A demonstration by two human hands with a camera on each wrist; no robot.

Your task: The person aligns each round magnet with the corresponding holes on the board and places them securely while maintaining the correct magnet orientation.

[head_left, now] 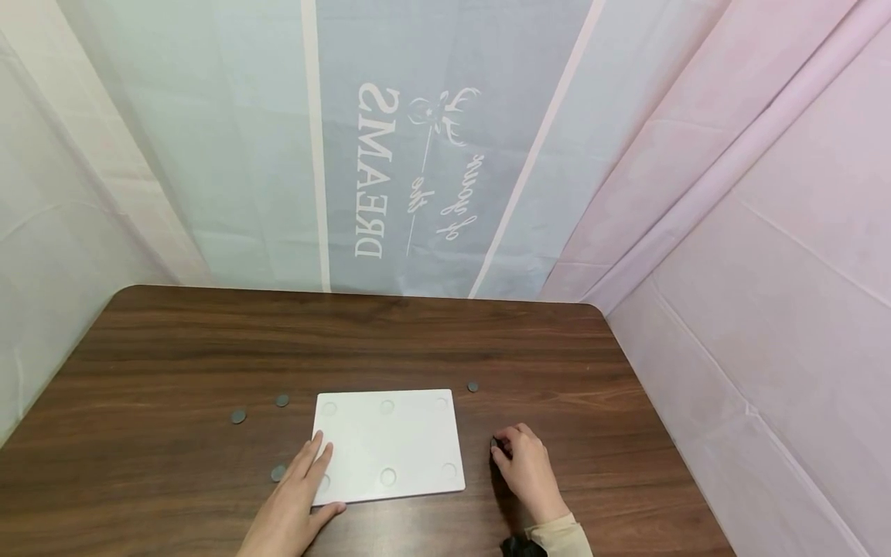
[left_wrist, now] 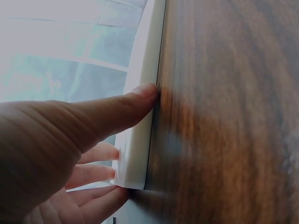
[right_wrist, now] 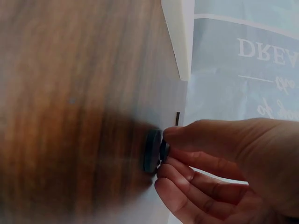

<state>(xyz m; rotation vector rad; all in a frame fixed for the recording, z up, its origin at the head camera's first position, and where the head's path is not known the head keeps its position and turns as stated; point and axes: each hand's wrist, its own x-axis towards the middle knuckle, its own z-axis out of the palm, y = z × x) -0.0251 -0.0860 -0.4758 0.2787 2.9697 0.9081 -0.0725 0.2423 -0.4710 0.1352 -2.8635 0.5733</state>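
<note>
A white rectangular board [head_left: 390, 441] with shallow round recesses lies flat on the table. My left hand [head_left: 292, 495] rests on its left end, fingers fairly straight over the top and left edge; the left wrist view shows the thumb [left_wrist: 126, 109] against the board's near side. To the right of the board, my right hand [head_left: 529, 468] pinches a small dark disc [right_wrist: 164, 148] between thumb and fingers, just above the tabletop. Close against it, a second dark disc [right_wrist: 150, 151] appears in the right wrist view, seemingly on the wood. Fingers partly hide the pinched disc.
Left of the board lie several grey discs: one disc [head_left: 281, 400] at the back, another [head_left: 239, 416] farther left, and one [head_left: 278, 473] by my left hand. A further disc [head_left: 472, 387] sits off the board's back right corner. Printed curtains [head_left: 257, 155] hang behind the wooden table [head_left: 390, 333].
</note>
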